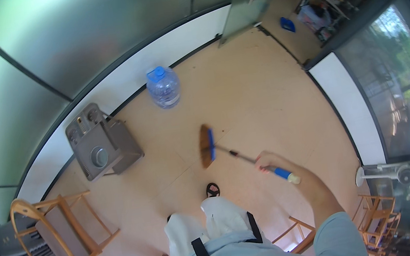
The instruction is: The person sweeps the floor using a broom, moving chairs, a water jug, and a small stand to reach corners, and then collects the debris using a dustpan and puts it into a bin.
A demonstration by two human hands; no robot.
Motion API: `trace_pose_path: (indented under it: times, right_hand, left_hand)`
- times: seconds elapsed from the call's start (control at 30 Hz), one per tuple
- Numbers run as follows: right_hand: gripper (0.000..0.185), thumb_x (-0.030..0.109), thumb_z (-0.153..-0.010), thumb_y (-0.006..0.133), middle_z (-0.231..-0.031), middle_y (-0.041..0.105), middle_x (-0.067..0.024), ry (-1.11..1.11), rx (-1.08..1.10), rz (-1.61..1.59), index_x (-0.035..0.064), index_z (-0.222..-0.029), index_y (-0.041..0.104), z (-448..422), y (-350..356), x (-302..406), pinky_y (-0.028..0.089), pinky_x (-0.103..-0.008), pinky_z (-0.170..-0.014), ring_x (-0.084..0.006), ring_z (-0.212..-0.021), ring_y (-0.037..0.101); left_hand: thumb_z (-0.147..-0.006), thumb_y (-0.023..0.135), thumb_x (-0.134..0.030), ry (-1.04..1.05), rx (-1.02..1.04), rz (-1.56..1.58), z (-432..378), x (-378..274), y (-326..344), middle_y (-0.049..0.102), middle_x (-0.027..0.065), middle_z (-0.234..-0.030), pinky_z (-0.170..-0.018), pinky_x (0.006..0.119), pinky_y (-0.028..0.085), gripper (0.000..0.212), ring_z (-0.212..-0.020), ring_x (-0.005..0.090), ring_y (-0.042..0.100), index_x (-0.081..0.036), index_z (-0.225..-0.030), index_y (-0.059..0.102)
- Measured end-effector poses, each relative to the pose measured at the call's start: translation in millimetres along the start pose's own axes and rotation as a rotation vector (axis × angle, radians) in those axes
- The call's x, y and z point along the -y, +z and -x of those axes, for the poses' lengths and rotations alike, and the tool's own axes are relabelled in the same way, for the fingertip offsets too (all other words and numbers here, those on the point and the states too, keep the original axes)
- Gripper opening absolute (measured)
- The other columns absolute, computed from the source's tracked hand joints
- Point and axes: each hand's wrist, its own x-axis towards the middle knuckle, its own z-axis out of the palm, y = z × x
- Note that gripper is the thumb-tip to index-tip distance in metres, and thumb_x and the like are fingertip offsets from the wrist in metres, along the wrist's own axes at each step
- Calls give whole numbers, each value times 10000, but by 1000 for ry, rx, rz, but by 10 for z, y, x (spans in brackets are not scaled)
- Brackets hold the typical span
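Observation:
My right hand [268, 160] is closed around the grey metal handle of a broom [206, 146], below its blue grip end. The broom's brown bristles and blue head rest on or just over the tan floor, ahead of my sandalled foot. My left hand is out of view; a bit of bare skin shows at the bottom edge, but what part it is I cannot tell. Ahead and to the left, a large clear plastic water bottle [164, 88] with a blue cap stands on the floor near the wall.
A grey-brown plastic cart or table with a round recess [91, 146] stands at the left wall. Below it is a wooden armchair [66, 234]. A glass door [243, 8] stands open, with a blue dustpan [287, 25] beyond. A white fan [388, 175] and wooden chairs are at right.

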Motion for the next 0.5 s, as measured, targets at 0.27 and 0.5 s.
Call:
trace_pose_path:
  times: [0.27, 0.5]
  right_hand:
    - [120, 27, -645, 515, -505, 501, -86, -144, -217, 204, -41, -743, 500, 707, 22, 1062, 403, -286, -305, -178, -374, 509]
    - [255, 9, -658, 509, -520, 488, -45, -308, 188, -16, -7, -911, 534, 639, 595, 1662, 406, -245, -338, -105, -367, 472]
  left_hand:
    - [-816, 465, -233, -694, -519, -677, 705, -80, -175, 577, 188, -917, -733, 364, 457, 383, -850, 282, 574, 26, -1099, 445]
    - [-698, 608, -22, -1083, -918, -495, 1148, 69, -792, 606, 96, -946, -771, 255, 432, 271, -875, 180, 579, -16, -967, 586]
